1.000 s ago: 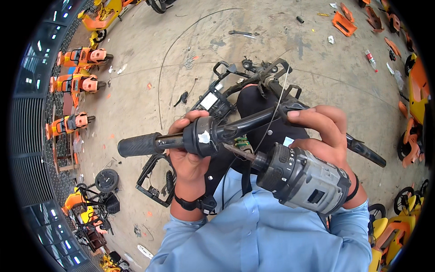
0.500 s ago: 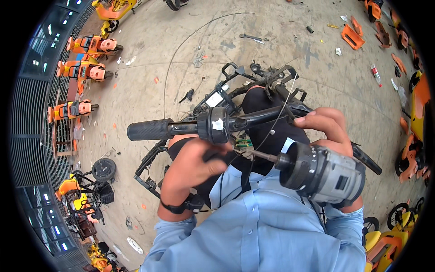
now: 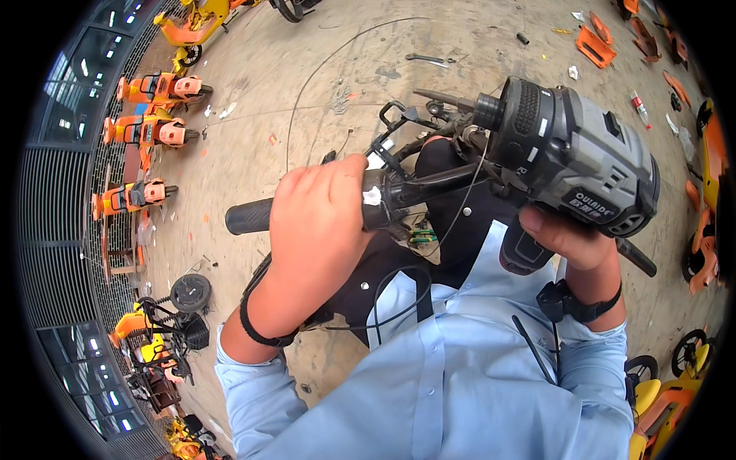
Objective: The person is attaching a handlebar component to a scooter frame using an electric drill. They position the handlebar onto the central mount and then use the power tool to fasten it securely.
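- Along the black handlebar [image 3: 438, 185], just inboard of its grip [image 3: 249, 217]: left hand [image 3: 318, 215], fingers wrapped round the bar, presumably steadying it.
- Above the handlebar's right part: power drill [image 3: 571, 153], gripped by the right hand [image 3: 579, 244], bit [image 3: 445, 98] pointing left.
- Beyond the handlebar: frame parts [image 3: 409, 115] crowd close; concrete floor [image 3: 253, 169] spreads outward.

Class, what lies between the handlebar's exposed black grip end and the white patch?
In the head view, the left hand lies between the exposed grip end and the white patch, hiding that stretch.
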The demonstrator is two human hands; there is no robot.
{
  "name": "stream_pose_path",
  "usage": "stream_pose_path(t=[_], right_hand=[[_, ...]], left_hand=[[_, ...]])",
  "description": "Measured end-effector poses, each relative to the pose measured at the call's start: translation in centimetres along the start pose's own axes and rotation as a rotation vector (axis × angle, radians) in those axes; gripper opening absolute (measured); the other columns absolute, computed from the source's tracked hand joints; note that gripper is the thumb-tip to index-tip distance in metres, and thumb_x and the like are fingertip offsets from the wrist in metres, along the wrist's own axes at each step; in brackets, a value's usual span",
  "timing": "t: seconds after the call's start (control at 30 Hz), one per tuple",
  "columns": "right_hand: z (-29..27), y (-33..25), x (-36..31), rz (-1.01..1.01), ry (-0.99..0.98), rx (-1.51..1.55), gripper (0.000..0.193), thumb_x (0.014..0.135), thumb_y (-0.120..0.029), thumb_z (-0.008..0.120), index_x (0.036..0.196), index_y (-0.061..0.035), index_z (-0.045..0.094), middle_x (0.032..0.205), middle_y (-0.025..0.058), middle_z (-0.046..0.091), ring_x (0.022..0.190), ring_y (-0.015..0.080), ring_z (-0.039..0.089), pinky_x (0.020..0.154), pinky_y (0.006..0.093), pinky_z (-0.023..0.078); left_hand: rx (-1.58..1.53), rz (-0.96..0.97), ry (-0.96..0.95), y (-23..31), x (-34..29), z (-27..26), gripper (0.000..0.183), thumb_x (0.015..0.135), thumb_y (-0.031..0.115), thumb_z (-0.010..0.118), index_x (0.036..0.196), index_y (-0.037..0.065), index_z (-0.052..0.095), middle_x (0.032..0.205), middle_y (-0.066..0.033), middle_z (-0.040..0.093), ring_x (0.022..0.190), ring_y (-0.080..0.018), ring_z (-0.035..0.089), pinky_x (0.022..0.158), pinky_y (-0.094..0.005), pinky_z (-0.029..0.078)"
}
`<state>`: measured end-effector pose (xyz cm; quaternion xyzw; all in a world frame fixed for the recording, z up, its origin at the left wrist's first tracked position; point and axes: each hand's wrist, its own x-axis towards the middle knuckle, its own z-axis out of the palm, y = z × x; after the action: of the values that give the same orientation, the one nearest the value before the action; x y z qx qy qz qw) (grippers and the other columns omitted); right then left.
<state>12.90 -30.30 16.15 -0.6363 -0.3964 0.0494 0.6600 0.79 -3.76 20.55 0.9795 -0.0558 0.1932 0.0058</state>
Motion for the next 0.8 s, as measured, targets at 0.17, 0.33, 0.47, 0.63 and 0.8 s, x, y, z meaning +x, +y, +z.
stream_pose_path(t=[0.17, 0.33, 0.47, 0.63, 0.8], right_hand=[[-0.3, 0.3, 0.1, 0.023, 0.007, 0.092, 0.043, 0.078, -0.006, 0.079, 0.119, -0.0018, 0.07, 0.119, 0.0105, 0.07, 0.108, 0.0226, 0.065, 0.096, 0.0358, 0.05], [0.5, 0.8, -0.9, 0.074, 0.052, 0.01, 0.041, 0.079, -0.009, 0.078, 0.119, -0.0033, 0.07, 0.119, 0.0096, 0.07, 0.109, 0.0234, 0.065, 0.097, 0.0358, 0.05], [0.5, 1.2, -1.7, 0.049, 0.096, -0.023, 0.041, 0.077, -0.009, 0.078, 0.117, -0.0054, 0.072, 0.12, 0.0099, 0.07, 0.11, 0.0264, 0.065, 0.098, 0.0372, 0.05], [0.3, 1.0, -2.2, 0.137, 0.074, -0.074, 0.047, 0.075, -0.01, 0.08, 0.12, -0.0067, 0.071, 0.123, 0.0093, 0.069, 0.115, 0.0271, 0.064, 0.103, 0.0379, 0.047], [-0.3, 1.4, -2.8, 0.187, 0.044, -0.089, 0.053, 0.074, -0.012, 0.081, 0.125, -0.0073, 0.068, 0.126, 0.0089, 0.067, 0.119, 0.0268, 0.061, 0.105, 0.0383, 0.044]], left_hand=[[-0.012, -0.214, -0.282, 0.1, 1.3, -1.4, 0.043, 0.059, 0.021, 0.088, 0.094, 0.009, 0.067, 0.075, -0.0105, 0.069, 0.074, -0.0349, 0.066, 0.072, -0.0437, 0.052], [-0.032, -0.135, -0.417, -0.6, 2.7, -2.7, 0.033, 0.059, 0.023, 0.086, 0.081, 0.007, 0.066, 0.068, -0.0128, 0.066, 0.066, -0.0365, 0.064, 0.066, -0.044, 0.052], [-0.112, -0.091, -0.517, -1.4, 3.5, -2.8, 0.03, 0.06, 0.023, 0.084, 0.078, 0.006, 0.067, 0.067, -0.0137, 0.065, 0.066, -0.0361, 0.065, 0.064, -0.0429, 0.052], [-0.303, -0.195, -0.739, -2.2, 4.7, -3.2, 0.03, 0.063, 0.023, 0.083, 0.079, 0.004, 0.067, 0.066, -0.0115, 0.065, 0.062, -0.0295, 0.064, 0.061, -0.038, 0.051], [-0.562, -0.302, -1.122, -3.2, 7.2, -3.5, 0.032, 0.066, 0.024, 0.084, 0.082, 0.002, 0.067, 0.065, -0.0062, 0.063, 0.06, -0.0152, 0.06, 0.06, -0.0334, 0.05]])
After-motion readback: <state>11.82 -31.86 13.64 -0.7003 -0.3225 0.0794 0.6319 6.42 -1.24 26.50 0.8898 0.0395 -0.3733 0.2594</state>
